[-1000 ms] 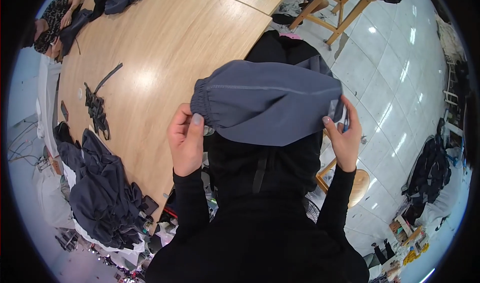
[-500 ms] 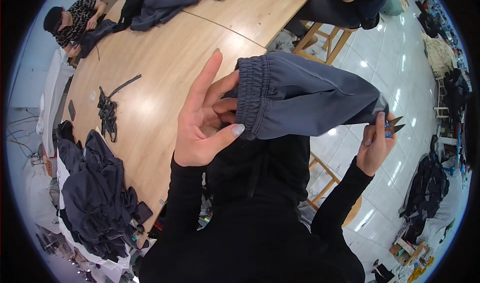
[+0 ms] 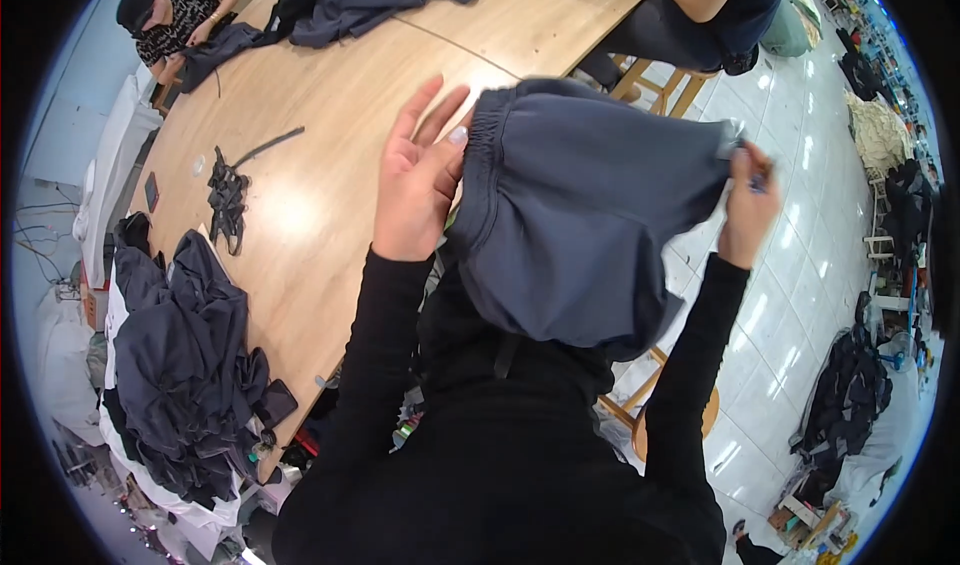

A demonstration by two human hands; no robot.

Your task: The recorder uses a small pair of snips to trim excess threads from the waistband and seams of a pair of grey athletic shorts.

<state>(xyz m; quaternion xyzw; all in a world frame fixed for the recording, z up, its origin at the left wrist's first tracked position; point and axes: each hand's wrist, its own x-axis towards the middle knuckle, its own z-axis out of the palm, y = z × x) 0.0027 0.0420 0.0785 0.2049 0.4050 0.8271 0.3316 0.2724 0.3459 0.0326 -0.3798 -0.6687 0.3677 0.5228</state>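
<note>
A dark grey pair of elastic-waist shorts (image 3: 580,205) is stretched out in the air between my hands, above my lap. My left hand (image 3: 415,180) pinches the gathered waistband at its left edge, thumb in front and some fingers hidden behind the cloth. At the right end, my right hand (image 3: 750,205) is closed on a corner of the shorts. Small blue-handled thread snips (image 3: 760,178) sit in that same hand, smeared by motion, their blades not clearly visible. The lower part of the shorts hangs in loose folds.
On the wooden table (image 3: 340,165) lie a tangle of black straps (image 3: 228,200) and dark garments (image 3: 375,5). A heap of dark cloth (image 3: 185,355) is at the left, beside a dark phone-like object (image 3: 277,402). Two people sit at the table's far side. A wooden stool (image 3: 705,420) stands at right.
The shorts have been turned and spread wider, the lower part dropping toward me. My right hand has risen with its corner. My left hand now pinches the waistband's edge, its thumb higher.
</note>
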